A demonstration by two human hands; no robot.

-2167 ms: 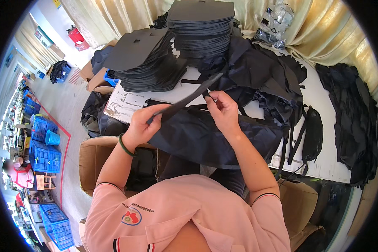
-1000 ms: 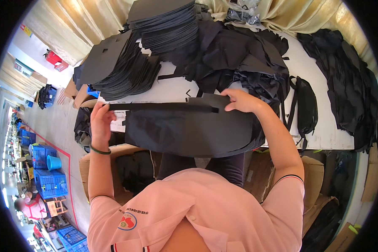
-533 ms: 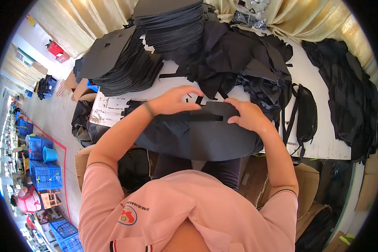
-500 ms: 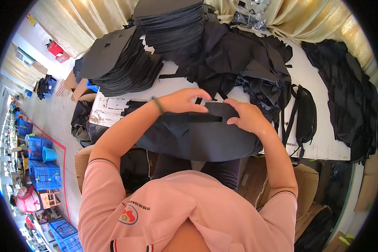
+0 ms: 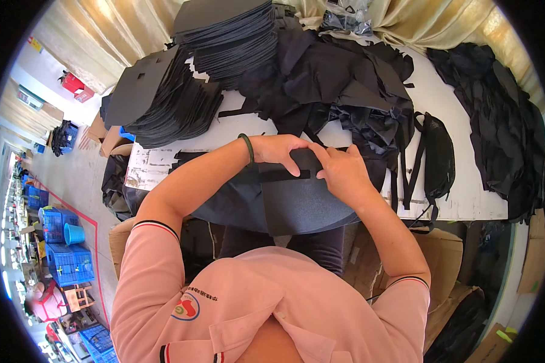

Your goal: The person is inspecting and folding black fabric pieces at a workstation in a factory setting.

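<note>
Pressing | 2 hands: left hand (image 5: pixel 278 151), right hand (image 5: pixel 343 172) | black fabric panel (image 5: pixel 297 202), curved edge

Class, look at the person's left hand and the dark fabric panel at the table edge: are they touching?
Touching. The head view shows the left hand lying on the dark fabric panel, its fingers pressed on the panel's top edge.

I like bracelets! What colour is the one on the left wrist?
Dark green bracelet, clearest in the head view.
</note>
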